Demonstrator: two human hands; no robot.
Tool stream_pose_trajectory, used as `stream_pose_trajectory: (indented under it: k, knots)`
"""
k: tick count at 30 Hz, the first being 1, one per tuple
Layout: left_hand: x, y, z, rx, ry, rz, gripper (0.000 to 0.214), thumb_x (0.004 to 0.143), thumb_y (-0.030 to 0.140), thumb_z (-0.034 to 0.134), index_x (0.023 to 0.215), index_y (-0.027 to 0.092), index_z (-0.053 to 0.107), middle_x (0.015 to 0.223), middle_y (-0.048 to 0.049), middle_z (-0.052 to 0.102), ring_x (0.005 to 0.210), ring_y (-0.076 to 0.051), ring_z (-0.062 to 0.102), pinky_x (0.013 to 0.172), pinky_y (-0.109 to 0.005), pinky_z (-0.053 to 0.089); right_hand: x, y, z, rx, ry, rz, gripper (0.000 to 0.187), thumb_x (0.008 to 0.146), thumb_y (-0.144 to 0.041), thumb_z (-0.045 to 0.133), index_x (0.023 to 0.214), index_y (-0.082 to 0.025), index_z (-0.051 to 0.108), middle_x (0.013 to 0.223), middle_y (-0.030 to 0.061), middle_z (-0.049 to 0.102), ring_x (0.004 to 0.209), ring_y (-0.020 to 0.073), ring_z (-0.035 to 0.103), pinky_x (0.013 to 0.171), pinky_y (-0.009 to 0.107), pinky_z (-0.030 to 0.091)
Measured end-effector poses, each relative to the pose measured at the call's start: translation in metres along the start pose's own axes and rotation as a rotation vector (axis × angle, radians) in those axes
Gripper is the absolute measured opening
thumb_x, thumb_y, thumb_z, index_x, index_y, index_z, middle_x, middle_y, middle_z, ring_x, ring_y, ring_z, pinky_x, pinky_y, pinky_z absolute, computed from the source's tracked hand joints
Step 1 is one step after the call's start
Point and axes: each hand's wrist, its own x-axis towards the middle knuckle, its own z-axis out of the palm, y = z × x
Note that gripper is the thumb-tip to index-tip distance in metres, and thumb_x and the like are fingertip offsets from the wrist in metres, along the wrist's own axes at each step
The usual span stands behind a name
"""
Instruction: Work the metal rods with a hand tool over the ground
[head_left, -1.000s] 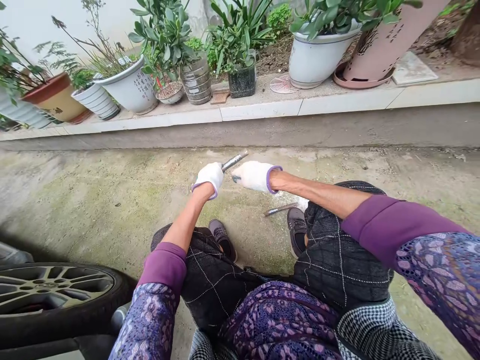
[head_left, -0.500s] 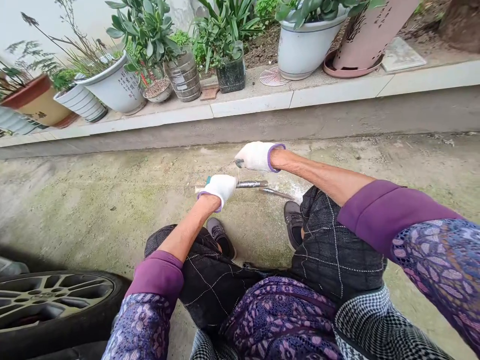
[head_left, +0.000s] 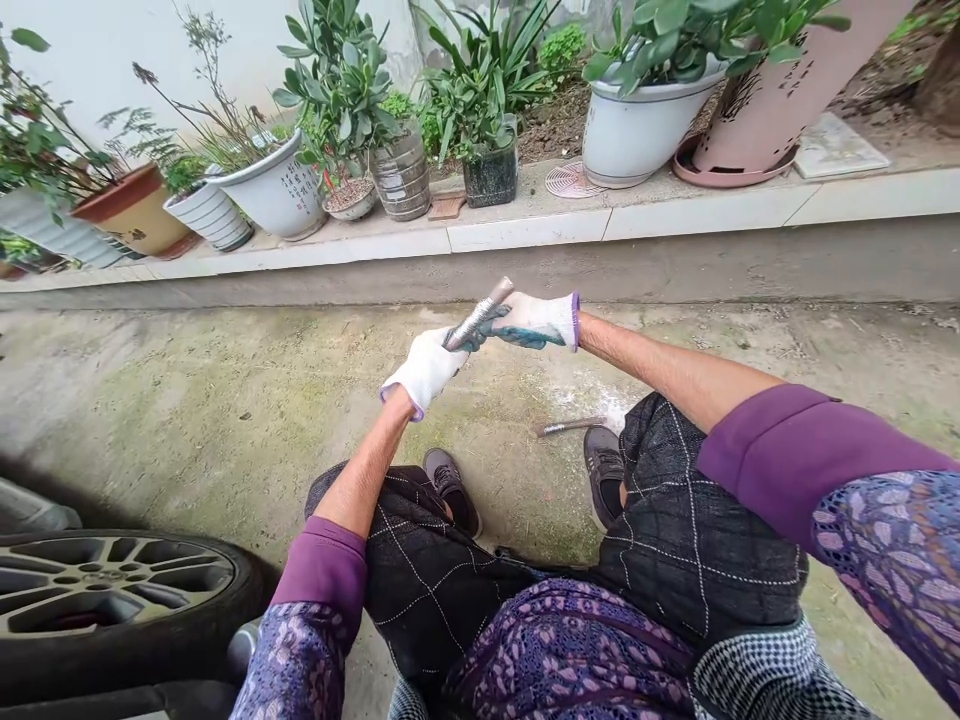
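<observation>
Left hand is gripping a rod; right hand is touching it — grip unclear. Silvery winding is seemingly covering the middle — the tip is showing bare.

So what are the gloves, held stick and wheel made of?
Gloves: matte white knit, judging by the snug cuffs; the blue-green palm coating may be rubber. Stick: shiny, silvery bands suggest wire or foil; dull brownish end could be wood or metal. Wheel: satin grey spokes look metal; the dull black tyre, rubber.
</observation>
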Motion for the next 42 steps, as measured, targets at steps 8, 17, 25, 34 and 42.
stream_pose_trajectory:
  k: [8,17,25,34,42]
  knots:
    - [-0.002,0.009,-0.006,-0.407,-0.097,0.063,0.04,0.082,0.046,0.062,0.112,0.019,0.062,0.052,0.0094,0.038,0.036,-0.005,0.027,0.033,-0.018,0.027,-0.009,-0.006,0.0,0.014,0.064,-0.076,0.019,0.078,-0.026,0.061,0.091,-0.017,0.071,0.049,-0.0076,0.039,0.035,0.0046,0.03,0.032,0.02,0.024]
    - [0.002,0.014,-0.016,-0.627,-0.064,0.135,0.037,0.078,0.038,0.066,0.104,0.011,0.063,0.067,0.0027,0.056,0.044,-0.005,0.043,0.042,-0.021,0.043,-0.012,-0.005,0.01,0.059,0.033,-0.143,0.019,0.08,-0.02,0.059,0.095,-0.018,0.071,0.061,-0.0029,0.06,0.046,0.008,0.051,0.035,0.018,0.039]
    - [0.0,0.009,-0.002,-0.38,0.059,0.14,0.025,0.074,0.031,0.071,0.09,0.013,0.064,0.072,-0.0006,0.063,0.047,-0.006,0.051,0.045,-0.022,0.045,-0.003,-0.014,0.001,0.431,0.228,-0.271,0.019,0.082,-0.031,0.07,0.089,-0.015,0.063,0.082,0.0075,0.071,0.066,0.0131,0.063,0.045,0.019,0.05]
    - [-0.015,0.003,0.002,-0.79,-0.614,-0.021,0.033,0.081,0.044,0.066,0.094,0.015,0.06,0.052,0.0096,0.038,0.034,-0.003,0.024,0.033,-0.017,0.024,-0.022,-0.01,-0.006,0.51,0.044,-0.39,0.042,0.074,-0.05,0.077,0.088,-0.013,0.063,0.07,0.0043,0.067,0.048,0.0089,0.053,0.043,0.021,0.042]
    - [-0.013,0.01,0.002,-1.036,-0.56,-0.006,0.02,0.089,0.036,0.06,0.085,0.016,0.055,0.05,0.0099,0.033,0.033,-0.003,0.017,0.033,-0.015,0.023,-0.002,0.0,0.024,0.656,-0.055,-0.39,0.051,0.075,-0.067,0.066,0.086,-0.017,0.061,0.068,0.0001,0.062,0.056,0.011,0.055,0.048,0.022,0.047]
